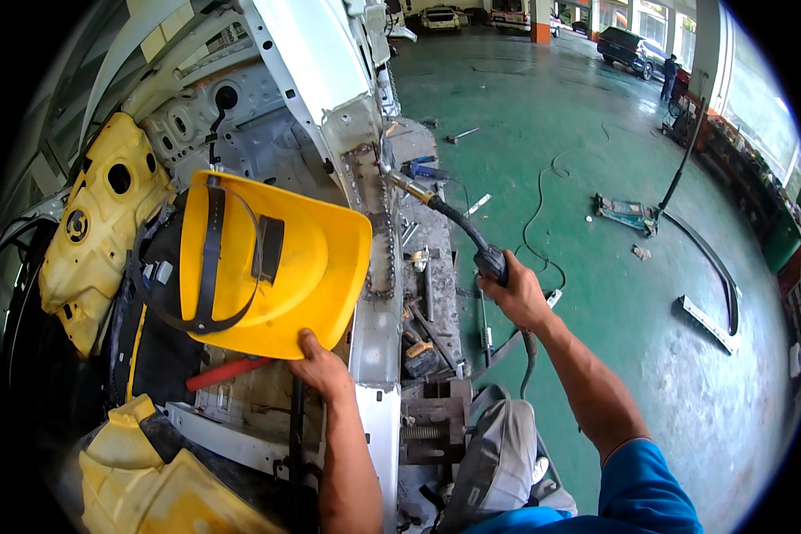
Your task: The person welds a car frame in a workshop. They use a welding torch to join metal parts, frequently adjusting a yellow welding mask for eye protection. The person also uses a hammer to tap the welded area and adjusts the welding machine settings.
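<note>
The right hand [516,289], right of centre in the frame, is closed around the grip of a slim, black-handled welding torch [458,221] with a metallic neck. The torch's long axis runs from this hand toward the upper left; its tip lies at the upper end of a brownish sheet-metal strip [378,222] edged with dark spots, at upper centre. Contact cannot be determined. The left hand [320,363], farther from the tip, grasps the lower rim of a yellow, curved welding mask [320,280], left of centre.

I'm seeing a smooth plastic mask [320,267] in my left grip [323,367], metal nozzle [411,187] and glossy floor [618,303] beyond my right grip [518,294].
</note>
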`<move>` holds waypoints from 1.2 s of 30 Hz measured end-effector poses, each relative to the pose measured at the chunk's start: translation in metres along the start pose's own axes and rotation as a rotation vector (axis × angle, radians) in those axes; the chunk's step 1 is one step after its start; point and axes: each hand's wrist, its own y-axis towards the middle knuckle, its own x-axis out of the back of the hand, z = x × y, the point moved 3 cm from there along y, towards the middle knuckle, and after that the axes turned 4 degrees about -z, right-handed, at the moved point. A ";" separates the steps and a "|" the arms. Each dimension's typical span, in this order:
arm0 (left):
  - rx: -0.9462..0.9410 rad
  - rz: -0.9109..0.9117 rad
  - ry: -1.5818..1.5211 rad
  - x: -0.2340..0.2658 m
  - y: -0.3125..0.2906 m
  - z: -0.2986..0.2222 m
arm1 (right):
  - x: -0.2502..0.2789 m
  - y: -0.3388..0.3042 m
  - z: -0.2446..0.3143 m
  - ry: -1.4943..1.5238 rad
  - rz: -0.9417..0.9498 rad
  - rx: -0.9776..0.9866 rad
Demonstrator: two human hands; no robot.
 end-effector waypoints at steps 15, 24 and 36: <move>0.087 -0.002 0.149 0.002 -0.008 0.017 | -0.014 0.009 0.006 0.042 -0.035 -0.020; 0.091 -0.026 0.136 0.002 -0.009 0.015 | -0.020 0.011 -0.001 0.025 -0.013 -0.035; 0.035 0.086 0.209 -0.003 -0.016 0.005 | -0.020 0.018 0.002 0.072 0.014 -0.058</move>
